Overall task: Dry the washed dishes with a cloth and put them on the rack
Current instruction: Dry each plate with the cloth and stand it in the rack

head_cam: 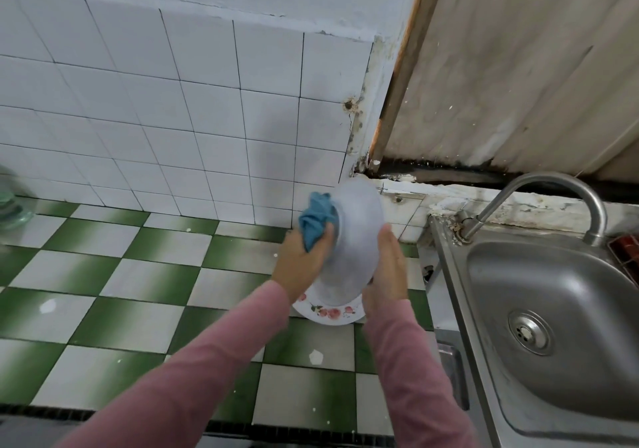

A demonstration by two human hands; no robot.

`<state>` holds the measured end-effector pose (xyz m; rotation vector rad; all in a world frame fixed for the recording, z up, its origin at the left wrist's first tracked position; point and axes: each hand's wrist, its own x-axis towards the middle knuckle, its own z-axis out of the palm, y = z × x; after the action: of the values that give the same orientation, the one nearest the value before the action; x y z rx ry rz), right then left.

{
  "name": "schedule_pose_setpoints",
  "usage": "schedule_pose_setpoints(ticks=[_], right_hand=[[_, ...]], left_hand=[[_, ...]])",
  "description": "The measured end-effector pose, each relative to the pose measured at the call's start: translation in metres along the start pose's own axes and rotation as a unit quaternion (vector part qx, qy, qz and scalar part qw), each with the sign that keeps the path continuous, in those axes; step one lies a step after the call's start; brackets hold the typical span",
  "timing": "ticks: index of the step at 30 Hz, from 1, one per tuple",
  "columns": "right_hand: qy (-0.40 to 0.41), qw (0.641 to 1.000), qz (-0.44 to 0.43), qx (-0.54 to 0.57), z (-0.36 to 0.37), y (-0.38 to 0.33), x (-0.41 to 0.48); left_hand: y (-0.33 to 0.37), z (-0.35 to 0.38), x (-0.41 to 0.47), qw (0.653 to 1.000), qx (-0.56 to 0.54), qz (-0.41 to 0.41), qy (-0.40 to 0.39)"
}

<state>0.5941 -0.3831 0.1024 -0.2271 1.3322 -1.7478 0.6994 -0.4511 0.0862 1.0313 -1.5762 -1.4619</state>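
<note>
Drying is the step in hand. The fingers of the left hand (304, 257) are curled round a crumpled blue cloth (318, 221) and press it on the pale white round dish (356, 233). The dish is held tilted between both hands, above a flower-rimmed white plate (332, 312) on the green-and-white tiled counter (138, 274). The fingers of the right hand (387, 271) grip the dish's rim. I would turn the dish with these fingers while the cloth circles, and grip firmly, because a wet rim probably slips.
</note>
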Motion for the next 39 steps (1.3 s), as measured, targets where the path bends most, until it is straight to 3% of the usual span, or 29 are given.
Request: schedule_pose_setpoints(ticks=[2, 5, 9, 11, 13, 16, 18, 20, 22, 24, 26, 28, 31, 32, 34, 37, 38, 39], right_hand=[[-0.023, 1.000, -0.002, -0.009, 0.016, 0.004, -0.005], [-0.043, 0.999, -0.010, -0.030, 0.022, 0.002, -0.004], [-0.073, 0.995, -0.009, -0.071, 0.017, 0.006, -0.013], [-0.056, 0.994, -0.011, -0.091, 0.017, 0.008, -0.015], [-0.054, 0.996, 0.000, -0.070, 0.018, 0.004, -0.015], [-0.048, 0.999, 0.006, -0.024, 0.017, -0.002, -0.011], [-0.044, 0.999, 0.009, -0.022, 0.016, 0.001, -0.011], [-0.037, 0.998, 0.010, -0.051, 0.014, 0.006, -0.014], [-0.046, 0.997, 0.015, -0.060, 0.012, 0.012, -0.018], [-0.056, 0.996, 0.022, -0.062, 0.014, 0.014, -0.019], [-0.048, 0.997, 0.015, -0.057, 0.016, 0.016, -0.019], [-0.047, 0.998, 0.020, -0.042, 0.016, 0.016, -0.018], [-0.081, 0.995, 0.038, -0.031, 0.012, 0.016, -0.021], [-0.085, 0.995, 0.039, -0.036, 0.011, 0.017, -0.020], [-0.080, 0.995, 0.039, -0.033, 0.010, 0.019, -0.017], [-0.070, 0.996, 0.017, -0.055, 0.010, 0.021, -0.010], [-0.067, 0.996, 0.008, -0.064, 0.010, 0.020, -0.009], [-0.068, 0.995, 0.010, -0.065, 0.009, 0.020, -0.009]], left_hand=[[-0.004, 0.015, 0.001, 0.988, 0.107, 0.098, -0.048], [-0.010, 0.015, 0.014, 0.967, 0.179, 0.181, -0.027], [-0.004, 0.003, 0.032, 0.994, 0.081, 0.045, 0.058], [0.000, 0.001, 0.030, 0.988, 0.125, 0.056, 0.067], [-0.002, 0.003, 0.018, 0.958, 0.223, 0.175, 0.043], [-0.016, 0.007, 0.008, 0.872, 0.357, 0.333, 0.011], [-0.016, 0.004, 0.016, 0.888, 0.343, 0.305, 0.006], [-0.010, -0.002, 0.024, 0.959, 0.227, 0.172, 0.019], [-0.007, -0.003, 0.024, 0.980, 0.170, 0.093, 0.050], [-0.014, -0.002, 0.013, 0.949, 0.261, 0.167, 0.057], [-0.026, -0.001, 0.004, 0.889, 0.362, 0.277, 0.034], [-0.029, -0.002, 0.005, 0.881, 0.373, 0.291, 0.024], [-0.011, -0.003, 0.014, 0.975, 0.201, 0.086, 0.046], [-0.005, -0.004, 0.016, 0.984, 0.164, 0.037, 0.062], [-0.004, -0.006, 0.011, 0.970, 0.213, 0.093, 0.065], [-0.019, -0.002, 0.001, 0.886, 0.367, 0.279, 0.038], [-0.024, -0.002, 0.003, 0.881, 0.373, 0.290, 0.033], [-0.023, -0.002, 0.004, 0.898, 0.348, 0.268, 0.033]])
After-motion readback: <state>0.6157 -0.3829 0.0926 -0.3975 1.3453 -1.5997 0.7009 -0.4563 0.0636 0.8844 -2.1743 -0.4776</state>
